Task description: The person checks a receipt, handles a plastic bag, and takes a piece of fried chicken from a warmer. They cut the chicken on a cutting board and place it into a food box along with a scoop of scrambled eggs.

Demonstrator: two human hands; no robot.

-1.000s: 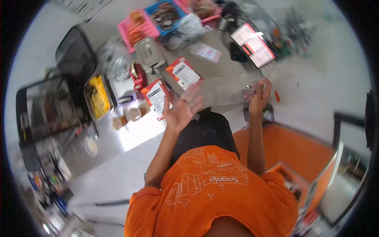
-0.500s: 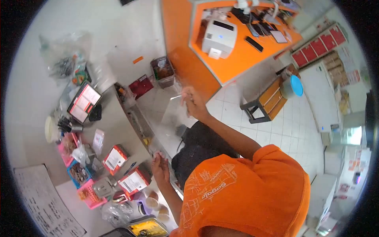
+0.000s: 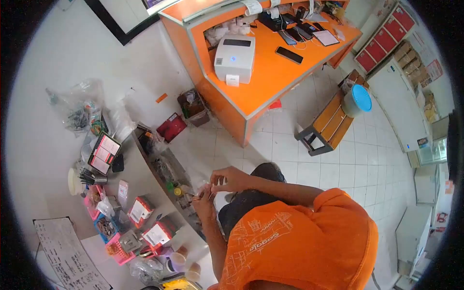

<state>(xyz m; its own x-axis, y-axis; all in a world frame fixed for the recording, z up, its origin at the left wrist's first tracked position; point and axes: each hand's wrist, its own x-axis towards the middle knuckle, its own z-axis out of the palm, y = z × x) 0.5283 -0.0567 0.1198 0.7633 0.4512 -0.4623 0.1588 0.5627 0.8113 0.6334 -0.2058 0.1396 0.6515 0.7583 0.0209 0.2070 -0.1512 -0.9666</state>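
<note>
My right hand and my left hand are close together in front of my dark trousers, beside the edge of the grey table. The fingers of both hands are pinched together. Something small and pale shows between the fingertips, too small and blurred to name. On the table near my left hand lie two red and white boxes. A yellow lid-like thing is on the low ledge just left of my hands.
Pink and blue baskets, plastic cups and a cutlery holder stand on the table. Ahead are a bin and an orange counter with a white printer. A wooden bench carries a blue-lidded bucket.
My right hand, which was raised and apart with a thin white thing at its fingers, has come down to meet my left hand. The view has shifted, showing more of the counter.
</note>
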